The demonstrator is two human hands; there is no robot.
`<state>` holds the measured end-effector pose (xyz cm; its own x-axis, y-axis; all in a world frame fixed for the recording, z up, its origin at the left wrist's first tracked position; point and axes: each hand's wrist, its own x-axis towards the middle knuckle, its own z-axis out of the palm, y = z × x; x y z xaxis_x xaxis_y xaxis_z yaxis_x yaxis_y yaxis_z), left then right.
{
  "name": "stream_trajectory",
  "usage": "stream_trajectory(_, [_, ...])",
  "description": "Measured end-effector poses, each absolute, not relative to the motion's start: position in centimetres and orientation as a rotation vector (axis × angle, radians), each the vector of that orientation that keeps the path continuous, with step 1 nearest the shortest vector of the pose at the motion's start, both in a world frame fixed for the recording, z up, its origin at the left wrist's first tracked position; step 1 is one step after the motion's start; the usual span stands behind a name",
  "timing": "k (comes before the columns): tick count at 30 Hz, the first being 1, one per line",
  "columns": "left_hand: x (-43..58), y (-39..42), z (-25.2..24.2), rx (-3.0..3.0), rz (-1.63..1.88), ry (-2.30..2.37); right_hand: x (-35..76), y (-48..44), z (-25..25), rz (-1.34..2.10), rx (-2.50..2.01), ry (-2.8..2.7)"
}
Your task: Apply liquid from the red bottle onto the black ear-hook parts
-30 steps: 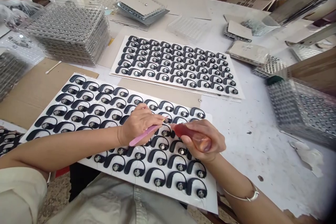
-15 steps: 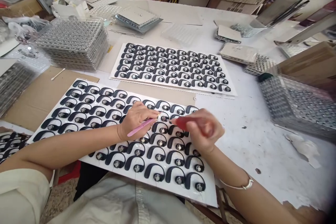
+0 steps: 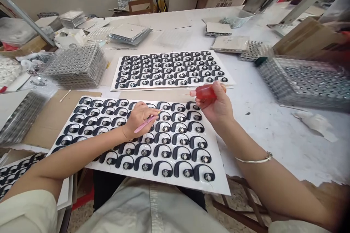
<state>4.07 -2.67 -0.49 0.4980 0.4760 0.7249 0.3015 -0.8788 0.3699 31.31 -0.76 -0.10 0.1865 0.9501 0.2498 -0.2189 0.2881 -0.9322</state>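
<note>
Pinched in my left hand (image 3: 140, 121) is a pink pair of tweezers (image 3: 144, 123), its tip pointing right over the near sheet. The hand rests above the middle of that white sheet (image 3: 222, 184), which carries rows of black ear-hook pieces (image 3: 164, 169), each with a small round silvery part. My right hand (image 3: 217, 105) is closed around a red squeeze bottle (image 3: 206, 93) with a pink cap and a thin needle tip pointing left. The bottle is held up above the sheet's far right corner, apart from the pieces. My left hand and forearm hide some pieces.
A second sheet of black pieces (image 3: 172, 67) lies beyond the near one. Stacked clear trays stand at the left (image 3: 73, 63) and right (image 3: 308, 80). A cotton swab (image 3: 65, 95) lies on brown cardboard (image 3: 46, 116). Crumpled white tissue (image 3: 317, 125) is at the right.
My right hand has lifted the red bottle up and away from the pieces, turning it so the palm shows more. My left hand keeps the tweezers in nearly the same place. The view has tilted up.
</note>
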Motion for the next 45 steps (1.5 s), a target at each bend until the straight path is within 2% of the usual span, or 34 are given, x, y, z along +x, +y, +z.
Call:
stream_trajectory(5, [4.0,-4.1,2.6,2.646,1.007,0.62,30.7,-2.0,1.7,1.173,-0.912,-1.021])
stream_trajectory(10, [4.1,-6.3,2.7,2.759,0.927,0.518,29.5,-3.5,3.3,1.244,-0.929,-1.003])
stream_trajectory(17, [4.6,-8.5,0.9,3.064,1.05,0.512,26.9,-5.9,3.3,1.053,-0.966,-1.024])
stream_trajectory(23, [4.7,-9.0,-0.1,3.1,1.057,0.563,25.8,-8.0,1.1,0.639,-1.074,-1.194])
stream_trajectory(28, [4.7,-9.1,-0.8,3.114,1.113,0.56,25.5,-9.0,1.3,0.459,-1.034,-1.416])
stream_trajectory(34, [5.0,-9.2,-1.1,3.147,1.156,0.619,25.4,-9.1,1.0,0.365,-0.978,-1.525])
stream_trajectory(45, [5.1,-9.3,-1.5,3.162,1.126,0.624,24.9,-9.0,0.4,0.403,-0.949,-1.668])
